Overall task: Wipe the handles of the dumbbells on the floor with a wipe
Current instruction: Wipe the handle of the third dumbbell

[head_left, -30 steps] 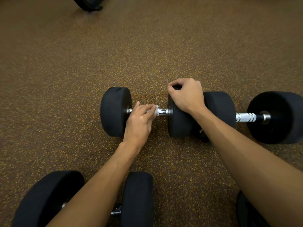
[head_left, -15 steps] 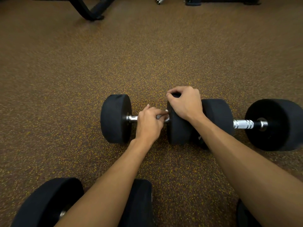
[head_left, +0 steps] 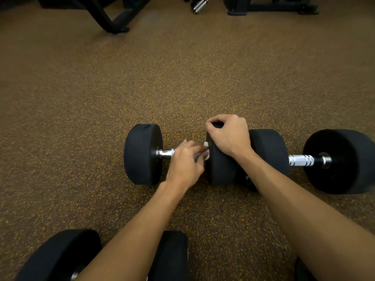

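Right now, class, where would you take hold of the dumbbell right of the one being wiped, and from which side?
Grip its bare silver handle from above, fingers curling under. The dumbbell lies level on the floor, its handle raised clear between two black heads too broad to grasp, with nothing covering it.

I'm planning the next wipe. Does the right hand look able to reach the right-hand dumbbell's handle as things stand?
Probably yes: that handle lies uncovered just beside the right hand, which grips the neighbouring dumbbell's head. The wipe, though, is in the left hand.
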`<state>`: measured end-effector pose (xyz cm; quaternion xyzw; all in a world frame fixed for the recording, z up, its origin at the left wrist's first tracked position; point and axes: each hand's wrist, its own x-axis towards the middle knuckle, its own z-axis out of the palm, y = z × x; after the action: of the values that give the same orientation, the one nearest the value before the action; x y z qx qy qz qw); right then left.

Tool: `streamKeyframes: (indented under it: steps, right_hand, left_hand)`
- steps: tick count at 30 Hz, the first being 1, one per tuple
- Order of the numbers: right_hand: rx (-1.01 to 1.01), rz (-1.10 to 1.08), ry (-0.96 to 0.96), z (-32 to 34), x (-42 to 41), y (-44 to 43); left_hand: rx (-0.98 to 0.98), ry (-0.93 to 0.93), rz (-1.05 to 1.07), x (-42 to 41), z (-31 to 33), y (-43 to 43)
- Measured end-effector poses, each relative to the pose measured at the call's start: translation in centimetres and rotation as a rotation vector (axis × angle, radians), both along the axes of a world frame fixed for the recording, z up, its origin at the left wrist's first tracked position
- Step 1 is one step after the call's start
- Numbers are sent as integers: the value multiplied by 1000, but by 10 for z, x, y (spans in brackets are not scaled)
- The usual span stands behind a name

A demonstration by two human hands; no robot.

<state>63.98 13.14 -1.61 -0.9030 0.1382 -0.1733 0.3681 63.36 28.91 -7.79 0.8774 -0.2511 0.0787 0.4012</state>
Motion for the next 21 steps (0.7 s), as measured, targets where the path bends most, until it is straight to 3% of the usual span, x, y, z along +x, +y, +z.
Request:
streamKeyframes:
  steps: [3, 8, 11, 15, 21]
  right_hand:
    - [2, 1, 8, 1, 0, 0]
    - [-10, -9, 7, 0, 0, -1]
    - [-11, -4, 5, 1, 0, 0]
    - [-2, 0, 16, 3, 0, -1]
    - [-12, -1, -10, 1, -3, -1]
  left_hand:
    - [108, 45, 44, 6, 7, -7]
    - [107, -57, -14, -3, 2, 3]
    - [137, 99, 37, 2, 14, -1]
    - [320, 363, 23, 23, 37, -9]
    - [450, 408, -9, 41, 45, 5]
